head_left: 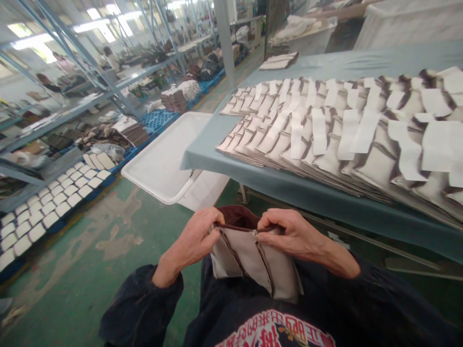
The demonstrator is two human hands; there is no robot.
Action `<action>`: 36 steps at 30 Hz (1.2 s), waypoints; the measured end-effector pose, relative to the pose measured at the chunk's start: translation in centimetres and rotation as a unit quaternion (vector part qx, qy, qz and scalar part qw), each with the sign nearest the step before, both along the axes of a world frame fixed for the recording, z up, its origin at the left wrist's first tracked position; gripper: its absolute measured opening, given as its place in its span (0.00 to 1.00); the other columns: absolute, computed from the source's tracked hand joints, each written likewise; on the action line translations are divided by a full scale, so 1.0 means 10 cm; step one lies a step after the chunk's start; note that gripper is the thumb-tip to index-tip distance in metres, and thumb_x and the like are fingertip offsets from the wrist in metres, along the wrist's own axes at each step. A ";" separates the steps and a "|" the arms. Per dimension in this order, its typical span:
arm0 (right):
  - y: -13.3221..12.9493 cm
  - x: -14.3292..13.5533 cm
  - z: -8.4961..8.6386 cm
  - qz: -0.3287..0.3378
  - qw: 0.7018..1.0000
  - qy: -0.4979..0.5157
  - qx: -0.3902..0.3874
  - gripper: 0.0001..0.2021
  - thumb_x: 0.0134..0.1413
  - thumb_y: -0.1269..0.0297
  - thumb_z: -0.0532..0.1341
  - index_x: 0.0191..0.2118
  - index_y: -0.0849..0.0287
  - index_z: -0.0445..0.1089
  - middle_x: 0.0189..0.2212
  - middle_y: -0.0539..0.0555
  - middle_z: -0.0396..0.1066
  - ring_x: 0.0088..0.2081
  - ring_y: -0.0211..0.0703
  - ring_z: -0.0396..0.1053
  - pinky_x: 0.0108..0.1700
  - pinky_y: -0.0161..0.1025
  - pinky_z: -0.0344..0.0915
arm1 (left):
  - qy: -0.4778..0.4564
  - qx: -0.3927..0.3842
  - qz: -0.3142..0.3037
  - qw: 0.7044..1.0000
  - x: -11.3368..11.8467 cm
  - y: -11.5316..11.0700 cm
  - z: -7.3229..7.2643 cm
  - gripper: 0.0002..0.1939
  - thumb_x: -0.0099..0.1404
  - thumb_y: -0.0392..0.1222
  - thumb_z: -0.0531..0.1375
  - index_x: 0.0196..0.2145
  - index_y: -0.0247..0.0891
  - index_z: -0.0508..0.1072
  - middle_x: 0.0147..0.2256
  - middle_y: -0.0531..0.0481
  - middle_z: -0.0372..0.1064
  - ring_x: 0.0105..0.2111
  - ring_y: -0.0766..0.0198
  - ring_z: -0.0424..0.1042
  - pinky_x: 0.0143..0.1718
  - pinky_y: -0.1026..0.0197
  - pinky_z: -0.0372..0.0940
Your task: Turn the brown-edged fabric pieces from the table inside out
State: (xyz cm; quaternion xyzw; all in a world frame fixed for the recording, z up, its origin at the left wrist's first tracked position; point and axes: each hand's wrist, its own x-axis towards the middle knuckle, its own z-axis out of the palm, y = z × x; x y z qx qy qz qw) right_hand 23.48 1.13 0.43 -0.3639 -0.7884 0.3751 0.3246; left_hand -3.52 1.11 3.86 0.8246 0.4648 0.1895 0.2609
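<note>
A pale beige fabric pouch (pixel 249 255) with dark brown seams and a maroon lining hangs in front of my body. My left hand (pixel 197 236) pinches its top edge on the left, thumb outside and fingers at the rim. On the other side my right hand (pixel 292 231) grips the same edge near a seam. Between the hands the pouch's mouth gapes a little, with the lining showing. The fingertips inside the mouth are hidden.
Ahead and right, a table with a blue-green cover (pixel 238 168) bears overlapping rows of similar beige pieces (pixel 260 130) and white strips (pixel 318 130). A white plastic tub (pixel 155 164) stands left of it. Pale pads (pixel 58 193) lie on blue pallets beside the green floor (pixel 108 260).
</note>
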 end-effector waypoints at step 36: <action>-0.02 0.03 -0.07 -0.008 0.999 -0.036 -0.027 0.03 0.57 0.66 0.63 0.34 0.59 0.73 0.29 0.49 0.75 0.29 0.38 0.68 0.34 0.35 0.59 | -0.075 -0.191 -0.055 0.977 0.51 0.02 -0.02 0.04 0.63 0.34 0.59 0.33 0.35 0.74 0.25 0.58 0.65 0.25 0.70 0.63 0.27 0.66 0.55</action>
